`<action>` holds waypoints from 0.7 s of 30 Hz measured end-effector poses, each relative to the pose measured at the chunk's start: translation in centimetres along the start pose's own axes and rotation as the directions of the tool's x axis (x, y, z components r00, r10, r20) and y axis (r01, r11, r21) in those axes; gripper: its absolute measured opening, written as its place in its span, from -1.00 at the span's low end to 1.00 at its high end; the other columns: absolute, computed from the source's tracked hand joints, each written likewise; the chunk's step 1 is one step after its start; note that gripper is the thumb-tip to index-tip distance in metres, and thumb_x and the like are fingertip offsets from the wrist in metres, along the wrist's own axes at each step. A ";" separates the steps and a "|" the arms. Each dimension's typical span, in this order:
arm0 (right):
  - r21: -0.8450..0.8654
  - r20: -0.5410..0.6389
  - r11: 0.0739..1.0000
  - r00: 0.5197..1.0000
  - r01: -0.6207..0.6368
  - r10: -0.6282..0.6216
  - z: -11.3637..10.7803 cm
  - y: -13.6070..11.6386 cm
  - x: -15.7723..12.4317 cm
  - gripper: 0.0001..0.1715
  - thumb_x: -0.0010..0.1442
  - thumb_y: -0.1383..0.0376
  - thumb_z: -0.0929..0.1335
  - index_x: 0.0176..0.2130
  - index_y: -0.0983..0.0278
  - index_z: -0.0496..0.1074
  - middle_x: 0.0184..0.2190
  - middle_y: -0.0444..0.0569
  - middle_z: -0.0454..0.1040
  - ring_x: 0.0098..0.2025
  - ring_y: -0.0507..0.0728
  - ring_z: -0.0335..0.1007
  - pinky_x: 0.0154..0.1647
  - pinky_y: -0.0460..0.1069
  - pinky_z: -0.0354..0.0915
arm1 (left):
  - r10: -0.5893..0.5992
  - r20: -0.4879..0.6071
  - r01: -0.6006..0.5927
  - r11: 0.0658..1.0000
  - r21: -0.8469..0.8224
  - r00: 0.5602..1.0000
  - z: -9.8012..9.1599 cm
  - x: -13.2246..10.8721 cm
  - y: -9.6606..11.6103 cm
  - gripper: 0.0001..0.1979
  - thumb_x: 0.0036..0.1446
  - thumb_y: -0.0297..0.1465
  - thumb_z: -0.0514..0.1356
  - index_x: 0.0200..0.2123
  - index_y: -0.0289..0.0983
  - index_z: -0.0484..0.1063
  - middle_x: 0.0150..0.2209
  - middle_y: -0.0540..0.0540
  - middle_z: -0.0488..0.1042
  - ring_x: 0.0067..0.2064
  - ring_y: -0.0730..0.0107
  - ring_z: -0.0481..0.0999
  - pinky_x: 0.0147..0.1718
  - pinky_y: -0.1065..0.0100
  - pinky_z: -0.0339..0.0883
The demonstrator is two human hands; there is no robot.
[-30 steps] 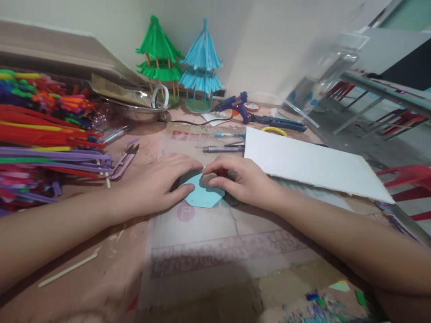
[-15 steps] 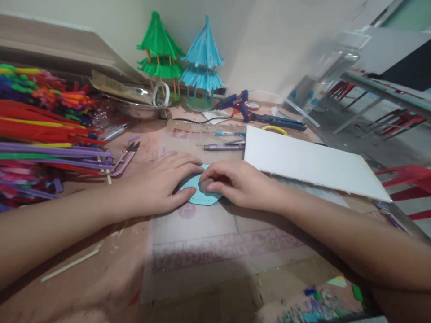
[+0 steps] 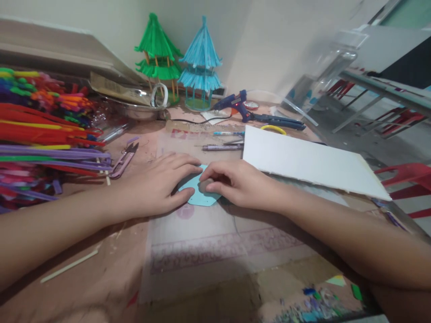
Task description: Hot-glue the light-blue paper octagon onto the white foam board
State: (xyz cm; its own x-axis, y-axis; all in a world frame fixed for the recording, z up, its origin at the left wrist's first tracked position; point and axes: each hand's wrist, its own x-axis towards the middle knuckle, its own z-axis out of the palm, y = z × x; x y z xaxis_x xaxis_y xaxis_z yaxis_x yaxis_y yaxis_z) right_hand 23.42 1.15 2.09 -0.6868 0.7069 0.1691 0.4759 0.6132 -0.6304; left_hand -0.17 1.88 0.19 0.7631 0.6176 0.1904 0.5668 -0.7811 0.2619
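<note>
- Over at the left, bundles of fuzzy stems (image 3: 43, 128) lie heaped in red, purple and other colours.
- Next come pink-handled snips (image 3: 123, 163), blades pointing away from the person.
- The left hand (image 3: 161, 181) lies palm down, thumb well apart from the forefinger; thumb and fingertips touch the card's left side.
- Behind it stands a green tiered model (image 3: 158, 47), with a blue tiered model (image 3: 201, 56) just beside.
- The pale blue card (image 3: 201, 198) lies flat between the hands, on a clear sheet (image 3: 205, 235). It is many-sided, one straight edge facing the person; the hands cover too much to tell its long axis.
- The right hand (image 3: 237, 181) curls over the card's right side, forefinger and thumb bent close together; I can't tell whether they pinch anything.
- Farther right, a white board (image 3: 310, 161) slants beside the right forearm.
</note>
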 end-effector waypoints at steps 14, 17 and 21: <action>-0.262 0.192 0.965 0.981 0.022 0.029 -1.9 -2.0 -0.2 -0.82 0.23 0.53 0.35 -0.27 0.31 0.51 -0.32 -0.05 0.57 -0.28 0.09 0.43 -0.23 -0.04 0.19 | 0.023 0.016 -0.024 0.999 0.044 1.000 0.0 -0.1 -0.1 -0.55 0.36 -0.18 0.03 0.18 -0.26 0.40 0.24 -0.27 0.39 0.25 -0.04 0.38 0.24 -0.09 0.25; -0.222 0.159 0.975 0.987 0.007 0.029 -2.0 -1.8 -0.1 -0.84 0.22 0.52 0.36 -0.27 0.29 0.50 -0.37 -0.10 0.55 -0.34 0.06 0.40 -0.28 -0.06 0.17 | 0.012 0.031 -0.013 0.999 0.034 0.999 -0.1 -0.1 -0.1 -0.54 0.35 -0.17 0.04 0.19 -0.25 0.40 0.25 -0.27 0.38 0.25 -0.04 0.37 0.24 -0.10 0.25; -0.142 -0.061 0.990 0.998 0.006 -0.015 -1.3 -0.1 0.3 -0.89 0.25 0.42 0.35 -0.20 0.29 0.47 -0.41 -0.13 0.49 -0.39 0.04 0.35 -0.32 -0.08 0.18 | 0.024 0.040 -0.024 1.000 0.013 0.999 -0.2 -0.1 -0.5 -0.51 0.32 -0.21 0.05 0.23 -0.27 0.37 0.29 -0.27 0.36 0.29 -0.06 0.34 0.27 -0.12 0.23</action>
State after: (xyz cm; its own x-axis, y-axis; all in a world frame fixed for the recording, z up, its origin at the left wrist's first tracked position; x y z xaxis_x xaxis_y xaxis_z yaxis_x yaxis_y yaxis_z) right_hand 23.84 1.79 3.16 -0.6593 0.7176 0.2245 0.5448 0.6617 -0.5151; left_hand -0.61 2.25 0.19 0.7880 0.5948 0.1589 0.5522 -0.7970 0.2447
